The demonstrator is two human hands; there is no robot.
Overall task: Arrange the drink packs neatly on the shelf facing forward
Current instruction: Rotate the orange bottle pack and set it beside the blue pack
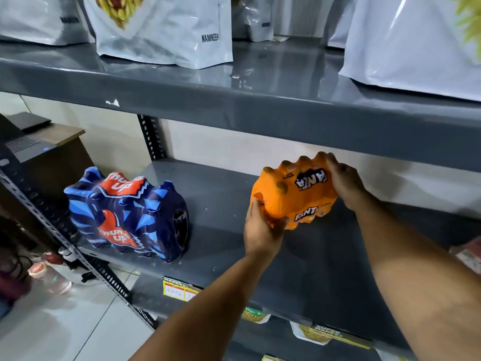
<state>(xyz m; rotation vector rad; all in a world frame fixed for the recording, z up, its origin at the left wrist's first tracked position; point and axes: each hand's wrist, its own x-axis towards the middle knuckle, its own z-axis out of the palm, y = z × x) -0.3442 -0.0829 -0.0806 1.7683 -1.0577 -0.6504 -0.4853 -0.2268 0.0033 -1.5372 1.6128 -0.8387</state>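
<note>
The Fanta pack [295, 194] sits on the grey shelf [223, 204], set back from its front edge, with bare shelf in front and on both sides. The Thums Up pack [127, 214] stands well apart to the left of it, near the shelf's left end. My left hand [261, 230] clamps its near left corner; my right hand [343, 182] grips its far right top.

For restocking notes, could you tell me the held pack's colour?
Orange Fanta pack, seen in the head view.
</note>
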